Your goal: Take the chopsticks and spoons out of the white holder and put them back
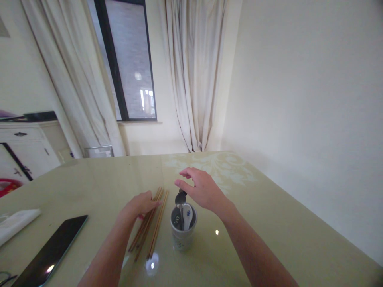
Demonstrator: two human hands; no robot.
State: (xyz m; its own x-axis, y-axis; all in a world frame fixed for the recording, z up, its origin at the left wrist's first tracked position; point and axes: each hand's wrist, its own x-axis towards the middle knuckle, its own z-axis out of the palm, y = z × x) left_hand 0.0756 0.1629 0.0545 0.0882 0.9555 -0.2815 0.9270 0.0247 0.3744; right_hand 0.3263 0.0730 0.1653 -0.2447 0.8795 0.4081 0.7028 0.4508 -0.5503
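Note:
Several wooden chopsticks lie on the table, most in a loose bundle and a couple slightly apart on the right. My left hand is closed around the upper part of the bundle, its fingers partly hidden. To the right stands a grey utensil holder with drain holes inside. A metal spoon and a white spoon with a blue mark stand upright in it. Just above and behind the spoons hovers my right hand, thumb and fingers apart, with nothing visible in its grasp.
A black tablet or large phone lies at the left, near a white packet. The glossy table meets a white wall along its right side. Curtains, a window and a white cabinet stand beyond.

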